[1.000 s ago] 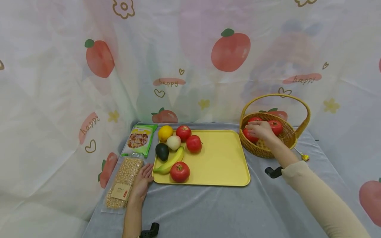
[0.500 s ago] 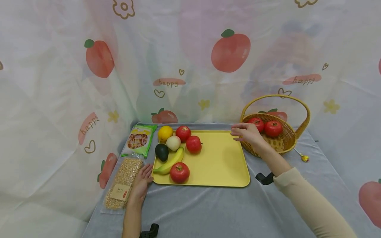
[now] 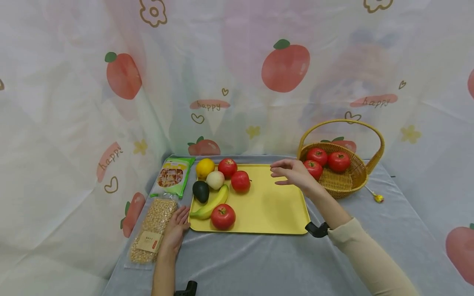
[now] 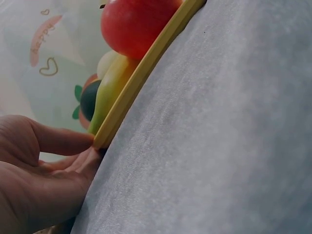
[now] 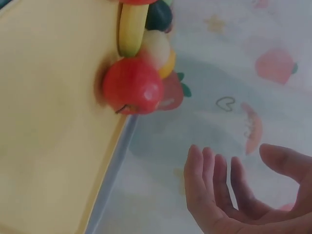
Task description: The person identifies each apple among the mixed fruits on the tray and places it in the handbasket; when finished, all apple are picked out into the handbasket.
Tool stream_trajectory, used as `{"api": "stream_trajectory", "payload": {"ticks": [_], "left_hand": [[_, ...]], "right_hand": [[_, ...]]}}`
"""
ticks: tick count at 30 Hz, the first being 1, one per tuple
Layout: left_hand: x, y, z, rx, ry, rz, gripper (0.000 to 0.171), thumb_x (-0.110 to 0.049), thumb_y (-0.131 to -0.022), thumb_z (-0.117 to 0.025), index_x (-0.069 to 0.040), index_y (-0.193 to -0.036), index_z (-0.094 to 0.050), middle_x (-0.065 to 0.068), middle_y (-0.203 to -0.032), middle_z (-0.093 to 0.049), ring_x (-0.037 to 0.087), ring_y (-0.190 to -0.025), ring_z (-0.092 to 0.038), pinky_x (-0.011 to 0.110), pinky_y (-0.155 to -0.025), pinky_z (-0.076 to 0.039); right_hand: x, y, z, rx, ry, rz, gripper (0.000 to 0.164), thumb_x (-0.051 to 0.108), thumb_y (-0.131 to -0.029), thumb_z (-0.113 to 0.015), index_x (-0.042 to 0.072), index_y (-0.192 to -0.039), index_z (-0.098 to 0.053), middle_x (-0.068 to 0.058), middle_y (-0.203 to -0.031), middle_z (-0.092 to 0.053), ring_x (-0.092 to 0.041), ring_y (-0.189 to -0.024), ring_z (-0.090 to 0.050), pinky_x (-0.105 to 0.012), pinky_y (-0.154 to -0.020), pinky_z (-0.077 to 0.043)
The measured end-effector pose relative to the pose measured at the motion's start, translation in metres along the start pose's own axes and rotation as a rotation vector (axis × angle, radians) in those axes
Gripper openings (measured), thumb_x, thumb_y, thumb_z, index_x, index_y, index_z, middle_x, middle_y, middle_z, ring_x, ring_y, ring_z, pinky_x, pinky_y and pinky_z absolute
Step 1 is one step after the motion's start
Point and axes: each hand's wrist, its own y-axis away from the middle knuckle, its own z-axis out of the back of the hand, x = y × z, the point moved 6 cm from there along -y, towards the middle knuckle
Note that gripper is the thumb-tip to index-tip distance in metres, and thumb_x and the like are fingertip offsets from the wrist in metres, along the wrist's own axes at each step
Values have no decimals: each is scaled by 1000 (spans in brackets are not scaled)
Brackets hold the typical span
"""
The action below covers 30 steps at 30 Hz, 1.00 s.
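Observation:
My left hand (image 3: 175, 231) lies at the near left corner of the yellow tray (image 3: 274, 213). In the left wrist view its thumb (image 4: 68, 143) touches the tray's corner, the other fingers lying just beyond. Fairly straight fingers point forward in the head view. Above the tray's right part hovers my right hand (image 3: 294, 174), fingers parted and holding nothing. On the tray's left side are a banana (image 3: 211, 205), a tomato (image 3: 223, 216), an avocado (image 3: 200, 191), a whitish round fruit (image 3: 215, 180), a lemon (image 3: 205, 168), a pomegranate (image 3: 227, 167) and a red apple (image 3: 240, 181).
A wicker basket (image 3: 342, 193) with a tall handle stands right of the tray, holding tomatoes (image 3: 338, 161). On the left lie a bag of pale kernels (image 3: 157, 218) and a green-edged food packet (image 3: 172, 176). A small yellow flower (image 3: 378, 198) lies beside the basket.
My right hand has come out of the basket and moved left over the tray, uncovering the tomatoes in the basket. My left hand stays at the tray's corner.

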Motion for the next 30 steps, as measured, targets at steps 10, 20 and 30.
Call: {"api": "stream_trajectory", "payload": {"ticks": [10,20,30], "left_hand": [[2,2,0,15,-14,8,75,24,-93,-41,8,-162,-16,30,-166,-25,40,-156,-23,26,-117,-39],[3,-1,1,15,-24,-23,75,22,-92,-44,10,-161,-17,33,-165,-25,45,-154,-23,27,-115,-41],[4,-2,2,5,0,9,75,25,-92,-41,7,-162,-19,29,-166,-27,37,-156,-25,38,-124,-29]], "right_hand": [[-12,9,-45,52,-45,6,35,18,-104,-65,-5,-130,-63,-20,-128,-65,-28,-113,-70,-51,-91,-61],[-31,9,-77,69,-60,-27,34,20,-103,-67,-2,-128,-66,-18,-127,-66,-26,-110,-71,-50,-88,-62],[-50,7,-107,101,-91,-46,34,20,-102,-68,-3,-126,-66,-19,-124,-66,-40,-117,-68,-57,-90,-60]]}}
